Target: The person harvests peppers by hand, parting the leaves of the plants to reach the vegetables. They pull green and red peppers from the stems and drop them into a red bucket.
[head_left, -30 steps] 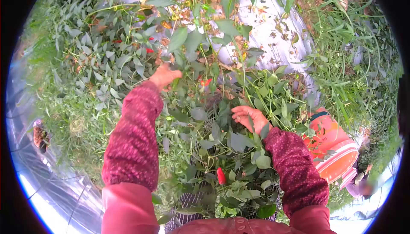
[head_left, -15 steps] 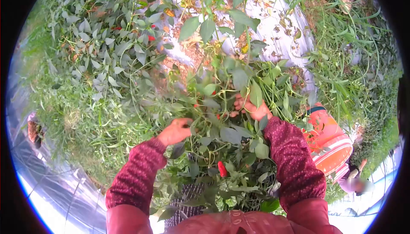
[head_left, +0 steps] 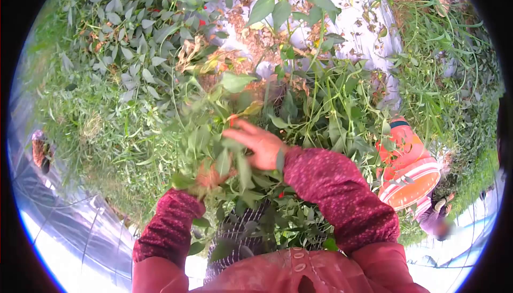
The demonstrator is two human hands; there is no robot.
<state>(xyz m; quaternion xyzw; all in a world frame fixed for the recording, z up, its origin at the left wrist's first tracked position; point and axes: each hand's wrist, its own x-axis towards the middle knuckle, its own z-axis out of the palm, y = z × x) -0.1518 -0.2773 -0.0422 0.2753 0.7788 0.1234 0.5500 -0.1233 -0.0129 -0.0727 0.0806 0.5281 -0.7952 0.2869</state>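
Observation:
My right hand point(head_left: 260, 144) reaches left over a leafy pepper plant point(head_left: 326, 106), its fingers extended and spread among the leaves. A red pepper point(head_left: 233, 119) shows just beyond its fingertips. My left hand point(head_left: 212, 175) is lower and to the left, blurred and partly covered by leaves, so its fingers cannot be made out. Another small red pepper point(head_left: 281, 194) hangs below my right wrist. Both forearms are in dark red patterned sleeves.
An orange basket point(head_left: 409, 178) stands at the right. Beyond it a person point(head_left: 435, 219) is bent low. White ground sheeting point(head_left: 368, 31) with dry leaves runs across the top. More pepper plants point(head_left: 128, 42) grow at the upper left. Clear plastic sheeting point(head_left: 69, 213) lines the lower left.
My right hand has moved left, close to my left hand, and its fingers are now spread. The stems and leaves between my hands have shifted left.

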